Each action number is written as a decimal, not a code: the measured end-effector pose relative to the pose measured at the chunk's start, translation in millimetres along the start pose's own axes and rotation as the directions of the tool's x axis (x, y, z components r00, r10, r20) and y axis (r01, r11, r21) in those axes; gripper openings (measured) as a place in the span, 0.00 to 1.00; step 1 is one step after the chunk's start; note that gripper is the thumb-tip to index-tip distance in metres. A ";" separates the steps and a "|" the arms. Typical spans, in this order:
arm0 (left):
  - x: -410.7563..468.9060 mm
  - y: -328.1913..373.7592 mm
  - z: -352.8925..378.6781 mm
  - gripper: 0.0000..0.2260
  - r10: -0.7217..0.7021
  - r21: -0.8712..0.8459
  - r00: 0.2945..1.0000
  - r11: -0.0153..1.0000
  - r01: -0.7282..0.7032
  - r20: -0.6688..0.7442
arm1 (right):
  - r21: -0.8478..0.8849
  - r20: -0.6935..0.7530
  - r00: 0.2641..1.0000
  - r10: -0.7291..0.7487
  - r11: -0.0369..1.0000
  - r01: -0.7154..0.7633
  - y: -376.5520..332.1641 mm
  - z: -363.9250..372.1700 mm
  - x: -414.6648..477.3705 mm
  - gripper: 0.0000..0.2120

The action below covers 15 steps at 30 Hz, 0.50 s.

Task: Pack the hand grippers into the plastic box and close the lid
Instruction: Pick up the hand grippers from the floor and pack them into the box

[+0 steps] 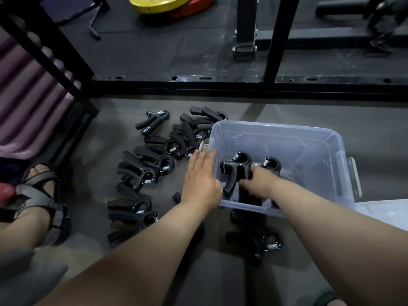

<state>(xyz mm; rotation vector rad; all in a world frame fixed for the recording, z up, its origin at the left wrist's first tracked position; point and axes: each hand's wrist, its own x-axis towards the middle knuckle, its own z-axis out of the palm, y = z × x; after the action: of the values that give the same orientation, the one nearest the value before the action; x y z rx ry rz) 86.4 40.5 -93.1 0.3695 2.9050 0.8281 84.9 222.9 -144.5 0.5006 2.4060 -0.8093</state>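
— Head view: the right hand (257,184) is down inside the clear plastic box (331,138), fingers clasped on a hand gripper (235,171) near its left wall.

— Left hand (202,180)?

— Flat, empty, steadying that rim. I'd lay the gripper flat beside the second one (271,165); the pile (154,160) waits on the floor.

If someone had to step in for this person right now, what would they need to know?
Left hand: open, flat against the plastic box at its left wall.
Right hand: inside the box, fingers around a hand gripper.
Done: a second gripper is already inside.
Left: the pile on the floor and one gripper near the box's front remain unpacked. The box stands open; close it last.
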 end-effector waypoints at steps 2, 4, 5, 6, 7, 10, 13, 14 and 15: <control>0.2 -0.5 -0.3 0.34 -0.007 -0.010 1.000 1.000 0.007 0.009 | 0.105 -0.086 0.992 0.087 0.991 -0.078 6.9 -22.3 6.0 0.13; 0.6 -0.9 0.2 0.35 -0.015 -0.022 1.000 1.000 0.015 0.015 | 0.249 -0.181 0.965 0.192 0.958 -0.144 20.1 -48.1 13.9 0.09; 0.5 -0.7 0.3 0.35 -0.013 -0.024 1.000 1.000 0.014 0.016 | 0.317 -0.212 0.950 0.229 0.936 -0.155 28.5 -57.9 17.7 0.07; 0.1 -0.5 0.3 0.35 -0.012 -0.026 1.000 1.000 0.012 0.014 | 0.385 -0.239 0.936 0.258 0.910 -0.153 33.6 -64.9 19.0 0.06; 0.0 -0.4 0.5 0.35 -0.012 -0.027 1.000 1.000 0.012 0.014 | 0.440 -0.234 0.931 0.281 0.885 -0.156 36.8 -67.4 18.4 0.07; -0.2 1.2 -0.7 0.35 -0.021 -0.036 0.999 0.999 0.022 0.030 | 0.531 -0.122 0.955 0.272 0.830 -0.169 28.4 -51.8 9.2 0.07; -0.8 3.0 -0.8 0.35 -0.010 -0.020 0.999 1.000 0.011 0.032 | 0.455 0.038 0.990 0.133 0.880 -0.136 8.2 -23.9 0.6 0.07; 0.1 2.2 -2.4 0.35 -0.003 -0.018 1.000 1.000 0.003 0.026 | 0.368 0.047 0.995 0.093 0.924 -0.104 0.9 -18.5 0.3 0.08; 0.7 3.0 -1.1 0.35 0.005 -0.020 1.000 1.000 -0.004 0.028 | 0.252 0.029 0.997 0.076 0.964 -0.081 -3.2 -16.9 2.1 0.10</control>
<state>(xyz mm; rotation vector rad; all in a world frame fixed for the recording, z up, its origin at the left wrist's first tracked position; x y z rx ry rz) 86.3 42.5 -90.7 0.3832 2.8693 0.8443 75.3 231.6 -133.0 0.6791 2.2606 -1.0874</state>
